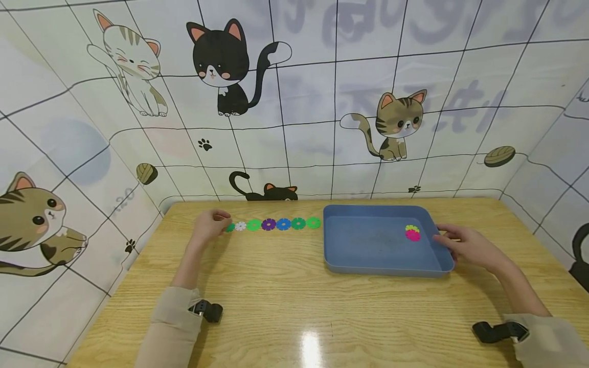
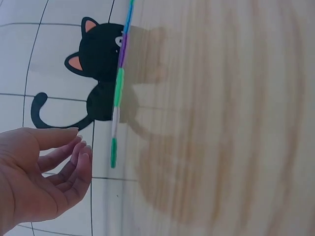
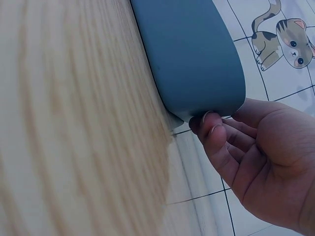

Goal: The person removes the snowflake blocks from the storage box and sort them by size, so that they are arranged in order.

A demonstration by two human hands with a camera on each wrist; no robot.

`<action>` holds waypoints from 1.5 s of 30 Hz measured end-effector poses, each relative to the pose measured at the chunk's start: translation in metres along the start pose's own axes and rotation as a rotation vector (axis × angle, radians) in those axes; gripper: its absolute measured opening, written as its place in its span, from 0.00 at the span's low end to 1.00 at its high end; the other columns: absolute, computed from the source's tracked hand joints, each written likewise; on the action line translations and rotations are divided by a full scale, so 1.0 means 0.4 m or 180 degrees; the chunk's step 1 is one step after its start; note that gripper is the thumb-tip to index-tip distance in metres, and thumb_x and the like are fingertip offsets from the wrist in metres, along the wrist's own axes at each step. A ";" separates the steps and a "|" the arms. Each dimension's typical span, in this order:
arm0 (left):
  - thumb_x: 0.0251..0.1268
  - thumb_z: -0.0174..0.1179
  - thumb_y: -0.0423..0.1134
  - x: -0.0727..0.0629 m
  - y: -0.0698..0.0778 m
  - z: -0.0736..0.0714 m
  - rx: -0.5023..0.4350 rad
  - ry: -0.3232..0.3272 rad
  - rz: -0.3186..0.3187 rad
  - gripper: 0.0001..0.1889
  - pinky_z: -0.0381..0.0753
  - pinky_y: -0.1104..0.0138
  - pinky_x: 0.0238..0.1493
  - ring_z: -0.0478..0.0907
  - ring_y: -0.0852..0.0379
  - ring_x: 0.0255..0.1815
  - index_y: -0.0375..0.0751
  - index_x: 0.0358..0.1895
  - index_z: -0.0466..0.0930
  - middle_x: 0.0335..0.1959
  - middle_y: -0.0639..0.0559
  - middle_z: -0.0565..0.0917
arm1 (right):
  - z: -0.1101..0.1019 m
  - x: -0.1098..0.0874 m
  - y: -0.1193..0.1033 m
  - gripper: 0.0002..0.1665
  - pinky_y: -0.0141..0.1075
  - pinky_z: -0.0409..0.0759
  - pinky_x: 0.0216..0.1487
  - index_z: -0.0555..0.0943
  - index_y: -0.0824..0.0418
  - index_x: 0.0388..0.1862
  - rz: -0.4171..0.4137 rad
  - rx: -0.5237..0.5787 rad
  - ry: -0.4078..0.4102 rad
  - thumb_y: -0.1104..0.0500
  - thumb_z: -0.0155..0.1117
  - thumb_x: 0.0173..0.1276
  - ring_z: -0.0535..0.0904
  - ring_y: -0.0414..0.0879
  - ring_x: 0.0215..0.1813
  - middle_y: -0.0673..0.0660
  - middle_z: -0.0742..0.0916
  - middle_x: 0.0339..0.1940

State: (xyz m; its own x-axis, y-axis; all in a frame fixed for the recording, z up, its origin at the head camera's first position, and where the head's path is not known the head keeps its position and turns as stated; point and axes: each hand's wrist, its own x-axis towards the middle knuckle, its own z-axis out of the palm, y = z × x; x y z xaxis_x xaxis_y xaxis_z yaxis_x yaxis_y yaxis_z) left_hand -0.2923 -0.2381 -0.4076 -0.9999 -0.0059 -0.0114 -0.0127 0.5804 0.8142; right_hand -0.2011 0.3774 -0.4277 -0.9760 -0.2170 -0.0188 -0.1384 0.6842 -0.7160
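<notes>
A row of flat, notched plastic discs lies on the table, running left from the tray: light green (image 1: 313, 223), green (image 1: 298, 223), blue (image 1: 284, 224), purple (image 1: 269, 224), light green, white (image 1: 241, 226) and green (image 1: 229, 228). My left hand (image 1: 212, 223) is at the row's left end, thumb and fingers loosely bent with nothing between them; the left wrist view shows it apart from the end green disc (image 2: 113, 153). My right hand (image 1: 469, 248) grips the right wall of a blue tray (image 1: 368, 245), thumb at the rim. Inside the tray, a pink disc (image 1: 413, 235) overlaps a yellow one (image 1: 411, 228).
The wooden table (image 1: 271, 306) meets a wall (image 1: 308, 143) covered in cat drawings along its back edge. Another patterned wall (image 1: 60, 143) stands to the left. A black wrist camera (image 1: 208, 310) sits on the left sleeve, another (image 1: 494, 331) on the right.
</notes>
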 end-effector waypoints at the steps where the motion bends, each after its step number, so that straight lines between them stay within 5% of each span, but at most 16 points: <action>1: 0.73 0.59 0.34 -0.001 0.005 0.004 0.0005 -0.0013 0.0033 0.14 0.84 0.59 0.43 0.81 0.44 0.38 0.26 0.53 0.79 0.44 0.36 0.82 | 0.000 0.000 0.000 0.34 0.37 0.76 0.26 0.62 0.80 0.72 0.0001 0.0011 0.0000 0.57 0.55 0.81 0.75 0.44 0.24 0.58 0.82 0.36; 10: 0.71 0.60 0.32 -0.016 0.062 0.060 -0.0193 -0.0099 0.0373 0.13 0.84 0.61 0.41 0.81 0.34 0.43 0.26 0.52 0.80 0.40 0.40 0.83 | 0.000 0.002 0.001 0.33 0.37 0.76 0.26 0.62 0.80 0.72 0.0011 0.0014 -0.0006 0.57 0.55 0.81 0.75 0.44 0.24 0.58 0.82 0.36; 19: 0.71 0.62 0.33 -0.043 0.134 0.133 -0.0314 -0.0271 0.0563 0.12 0.84 0.55 0.44 0.81 0.36 0.44 0.29 0.52 0.81 0.39 0.42 0.82 | 0.000 0.000 0.003 0.33 0.37 0.76 0.25 0.63 0.79 0.71 -0.0044 -0.0010 0.0028 0.56 0.55 0.81 0.75 0.45 0.23 0.57 0.82 0.34; 26: 0.70 0.62 0.32 -0.064 0.190 0.197 -0.0375 -0.0419 0.0784 0.10 0.82 0.64 0.39 0.82 0.37 0.43 0.31 0.49 0.82 0.37 0.44 0.83 | -0.001 0.001 0.003 0.33 0.37 0.75 0.24 0.63 0.80 0.72 -0.0058 -0.0019 -0.0001 0.56 0.55 0.81 0.75 0.45 0.23 0.57 0.82 0.34; 39: 0.71 0.62 0.32 -0.085 0.265 0.321 -0.0518 -0.0905 0.1101 0.10 0.78 0.66 0.36 0.82 0.33 0.44 0.32 0.51 0.82 0.37 0.47 0.82 | -0.001 -0.004 -0.005 0.32 0.38 0.76 0.24 0.64 0.79 0.71 -0.0128 0.0051 0.0006 0.56 0.55 0.81 0.75 0.47 0.22 0.57 0.81 0.32; 45: 0.71 0.61 0.32 -0.092 0.302 0.383 -0.0502 -0.1096 0.1309 0.10 0.78 0.69 0.36 0.82 0.41 0.42 0.33 0.50 0.82 0.39 0.48 0.83 | -0.003 -0.005 -0.005 0.32 0.38 0.76 0.25 0.65 0.78 0.71 -0.0120 0.0014 0.0006 0.55 0.55 0.81 0.75 0.46 0.22 0.57 0.82 0.32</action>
State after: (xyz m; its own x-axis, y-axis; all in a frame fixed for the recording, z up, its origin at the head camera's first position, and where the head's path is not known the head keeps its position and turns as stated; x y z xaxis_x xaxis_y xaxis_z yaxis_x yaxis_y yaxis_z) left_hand -0.2566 -0.0431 -0.3978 -0.8646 0.4769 0.1582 0.3518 0.3496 0.8683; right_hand -0.1989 0.3772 -0.4256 -0.9704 -0.2413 0.0097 -0.1743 0.6724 -0.7193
